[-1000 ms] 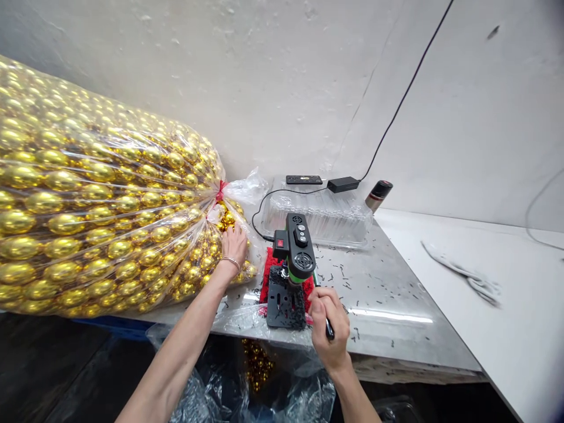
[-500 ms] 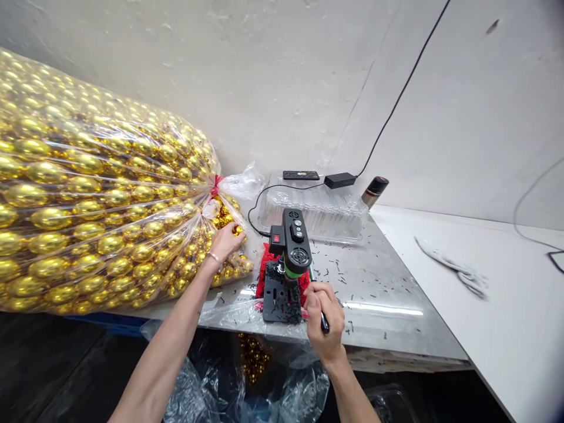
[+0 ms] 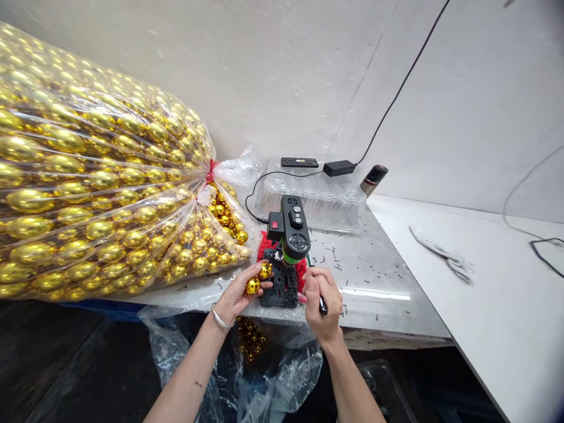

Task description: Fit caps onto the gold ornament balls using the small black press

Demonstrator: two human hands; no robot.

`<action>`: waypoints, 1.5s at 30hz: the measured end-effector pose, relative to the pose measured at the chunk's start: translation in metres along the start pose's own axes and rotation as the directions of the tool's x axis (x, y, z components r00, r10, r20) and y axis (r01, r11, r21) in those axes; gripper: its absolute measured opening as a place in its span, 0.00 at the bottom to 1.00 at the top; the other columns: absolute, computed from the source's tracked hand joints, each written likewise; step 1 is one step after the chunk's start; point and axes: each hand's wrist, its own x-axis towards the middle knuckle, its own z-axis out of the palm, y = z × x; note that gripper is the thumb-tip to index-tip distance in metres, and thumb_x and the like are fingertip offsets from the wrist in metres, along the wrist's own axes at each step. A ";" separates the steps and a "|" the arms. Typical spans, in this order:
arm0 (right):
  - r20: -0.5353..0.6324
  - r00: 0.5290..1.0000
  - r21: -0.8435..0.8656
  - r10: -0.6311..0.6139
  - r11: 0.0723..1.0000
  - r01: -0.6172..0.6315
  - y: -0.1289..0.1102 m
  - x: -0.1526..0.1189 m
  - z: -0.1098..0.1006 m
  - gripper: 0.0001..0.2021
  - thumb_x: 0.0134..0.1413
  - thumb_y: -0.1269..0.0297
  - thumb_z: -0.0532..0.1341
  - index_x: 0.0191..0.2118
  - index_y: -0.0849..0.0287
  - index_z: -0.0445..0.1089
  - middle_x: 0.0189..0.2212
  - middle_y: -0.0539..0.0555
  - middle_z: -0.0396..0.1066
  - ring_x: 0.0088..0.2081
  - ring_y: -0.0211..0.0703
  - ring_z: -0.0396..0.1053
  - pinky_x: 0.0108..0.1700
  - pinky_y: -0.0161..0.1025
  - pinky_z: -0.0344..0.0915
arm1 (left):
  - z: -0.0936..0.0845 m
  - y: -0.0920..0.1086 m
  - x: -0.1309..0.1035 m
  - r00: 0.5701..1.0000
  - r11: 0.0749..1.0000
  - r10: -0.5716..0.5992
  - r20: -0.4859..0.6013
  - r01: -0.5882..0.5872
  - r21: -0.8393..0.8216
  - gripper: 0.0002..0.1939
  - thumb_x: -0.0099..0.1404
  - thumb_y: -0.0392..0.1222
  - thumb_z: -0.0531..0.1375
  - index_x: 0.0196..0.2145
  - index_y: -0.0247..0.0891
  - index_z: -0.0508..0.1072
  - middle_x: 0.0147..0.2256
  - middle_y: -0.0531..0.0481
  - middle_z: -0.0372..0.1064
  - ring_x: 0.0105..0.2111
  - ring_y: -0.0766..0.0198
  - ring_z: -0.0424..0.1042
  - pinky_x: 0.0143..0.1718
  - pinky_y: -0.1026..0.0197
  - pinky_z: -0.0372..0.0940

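Observation:
Two shiny gold balls (image 3: 252,286) rest in my left hand (image 3: 240,292), one in the palm and one between thumb and fingertips, beside the base of a small black press machine (image 3: 296,229). My right hand (image 3: 324,302) is wrapped round the black lever handle (image 3: 323,306) at the machine's right side. Under the machine lies a red mat (image 3: 301,274) sprinkled with black bits. A big clear bag of gold balls (image 3: 101,194), tied with red, fills the left side, and a smaller open bag of gold balls (image 3: 224,214) sits at its right end.
Behind the machine are a clear plastic tray (image 3: 335,220), a black power adapter (image 3: 339,168), a dark flat device (image 3: 299,162) and a black-capped bottle (image 3: 374,179). A glove (image 3: 443,254) lies on the white table (image 3: 497,317). Below the edge hangs a plastic bag (image 3: 295,382).
My left hand has come from the small bag of balls to the machine's base, now with two gold balls in it. My right hand stays on the lever. The view has shifted slightly.

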 end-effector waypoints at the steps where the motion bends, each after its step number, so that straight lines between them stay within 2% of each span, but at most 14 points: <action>1: 0.001 1.000 0.002 -0.001 1.000 0.001 0.000 0.000 0.000 0.11 0.57 0.79 0.50 0.27 0.58 0.60 0.26 0.51 0.63 0.31 0.36 0.63 0.32 0.35 0.60 | 0.001 -0.003 0.001 1.000 1.000 0.006 -0.030 -0.005 0.028 0.18 0.62 0.36 0.59 0.51 0.33 0.70 0.39 0.41 0.74 0.25 0.66 0.75 0.19 0.71 0.64; 5: -0.011 1.000 0.021 0.003 1.000 -0.003 0.001 -0.001 0.001 0.12 0.57 0.79 0.50 0.25 0.58 0.59 0.25 0.50 0.62 0.31 0.37 0.63 0.32 0.36 0.60 | 0.007 -0.011 0.005 0.989 0.978 0.107 -0.098 -0.087 0.189 0.20 0.56 0.33 0.64 0.48 0.33 0.72 0.40 0.43 0.74 0.26 0.66 0.76 0.21 0.70 0.64; 11: -0.008 1.000 0.031 -0.003 1.000 0.003 0.003 -0.002 0.002 0.12 0.57 0.80 0.51 0.27 0.58 0.60 0.25 0.50 0.62 0.31 0.37 0.63 0.33 0.36 0.60 | 0.010 -0.016 0.010 0.983 0.910 0.180 -0.044 -0.150 0.387 0.25 0.54 0.39 0.66 0.51 0.34 0.72 0.40 0.43 0.75 0.29 0.66 0.74 0.24 0.69 0.62; 15: -0.008 1.000 0.024 -0.021 0.999 0.022 0.004 -0.003 0.002 0.11 0.57 0.79 0.50 0.27 0.58 0.60 0.24 0.50 0.62 0.32 0.38 0.64 0.33 0.37 0.61 | 0.004 -0.022 0.020 0.966 0.798 0.257 -0.011 -0.206 0.566 0.28 0.55 0.43 0.65 0.53 0.34 0.70 0.37 0.45 0.75 0.31 0.64 0.73 0.25 0.67 0.62; 17: -0.008 1.000 0.020 -0.023 1.000 0.023 0.004 -0.003 0.002 0.11 0.56 0.79 0.51 0.27 0.58 0.60 0.24 0.50 0.62 0.32 0.38 0.64 0.32 0.37 0.61 | 0.002 -0.024 0.024 0.941 0.700 0.338 0.015 -0.262 0.664 0.27 0.55 0.43 0.64 0.52 0.33 0.70 0.39 0.44 0.75 0.35 0.61 0.74 0.30 0.64 0.66; 19: -0.012 1.000 0.023 -0.026 0.999 0.026 0.005 -0.003 0.002 0.11 0.56 0.80 0.51 0.27 0.58 0.60 0.24 0.50 0.62 0.32 0.38 0.64 0.32 0.36 0.61 | 0.003 -0.024 0.025 0.909 0.542 0.412 0.064 -0.301 0.785 0.23 0.55 0.43 0.63 0.49 0.35 0.71 0.42 0.44 0.75 0.40 0.59 0.73 0.38 0.60 0.67; 22: -0.017 0.999 0.040 -0.036 0.999 0.037 0.005 -0.004 0.003 0.12 0.56 0.80 0.51 0.27 0.58 0.60 0.23 0.50 0.62 0.32 0.38 0.64 0.32 0.36 0.61 | 0.011 -0.020 0.020 0.902 0.231 0.416 0.113 -0.225 0.947 0.20 0.57 0.43 0.62 0.48 0.36 0.73 0.43 0.44 0.75 0.42 0.55 0.73 0.46 0.55 0.65; 24: -0.015 0.999 0.049 -0.042 0.998 0.043 0.005 -0.004 0.002 0.12 0.56 0.80 0.50 0.27 0.58 0.60 0.23 0.50 0.61 0.33 0.37 0.64 0.32 0.36 0.61 | 0.018 -0.018 0.016 0.907 0.065 0.399 0.134 -0.173 0.983 0.20 0.59 0.43 0.60 0.49 0.36 0.73 0.45 0.43 0.74 0.44 0.53 0.73 0.47 0.55 0.64; 26: -0.012 0.999 0.054 -0.047 0.997 0.048 0.005 -0.004 0.002 0.12 0.56 0.80 0.51 0.27 0.58 0.60 0.22 0.49 0.61 0.33 0.38 0.64 0.32 0.36 0.61 | 0.023 -0.017 0.014 0.901 -0.043 0.399 0.170 -0.166 0.985 0.20 0.60 0.43 0.60 0.50 0.36 0.72 0.48 0.43 0.73 0.47 0.53 0.72 0.48 0.56 0.64; 28: -0.012 0.999 0.057 -0.049 0.997 0.049 0.006 -0.005 0.002 0.11 0.56 0.80 0.51 0.27 0.58 0.60 0.22 0.49 0.61 0.33 0.38 0.64 0.32 0.36 0.61 | 0.025 -0.017 0.015 0.898 -0.110 0.392 0.199 -0.169 0.979 0.21 0.61 0.45 0.59 0.51 0.36 0.72 0.49 0.43 0.72 0.47 0.54 0.71 0.47 0.58 0.64; 33: -0.014 0.999 0.050 -0.031 0.998 0.032 0.006 -0.005 0.003 0.11 0.56 0.80 0.51 0.27 0.58 0.60 0.22 0.49 0.61 0.32 0.38 0.64 0.32 0.36 0.61 | 0.023 -0.024 0.020 0.888 -0.211 0.402 0.221 -0.145 0.967 0.22 0.63 0.51 0.58 0.50 0.38 0.72 0.47 0.44 0.72 0.44 0.55 0.73 0.42 0.59 0.65; 37: -0.021 1.000 0.045 -0.023 0.999 0.024 0.006 -0.005 0.003 0.11 0.56 0.80 0.51 0.27 0.58 0.60 0.23 0.49 0.61 0.33 0.38 0.65 0.33 0.36 0.62 | 0.025 -0.031 0.021 0.869 -0.281 0.439 0.229 -0.109 0.954 0.20 0.65 0.51 0.56 0.50 0.39 0.70 0.44 0.45 0.71 0.43 0.56 0.72 0.38 0.61 0.65; 45: -0.046 0.999 0.047 0.013 0.999 -0.010 0.010 -0.018 0.010 0.11 0.57 0.77 0.50 0.27 0.58 0.61 0.26 0.51 0.63 0.32 0.38 0.65 0.32 0.37 0.63 | 0.027 -0.030 0.021 0.896 -0.289 0.391 0.209 -0.096 0.953 0.20 0.64 0.52 0.57 0.49 0.39 0.70 0.43 0.44 0.70 0.43 0.55 0.71 0.36 0.61 0.62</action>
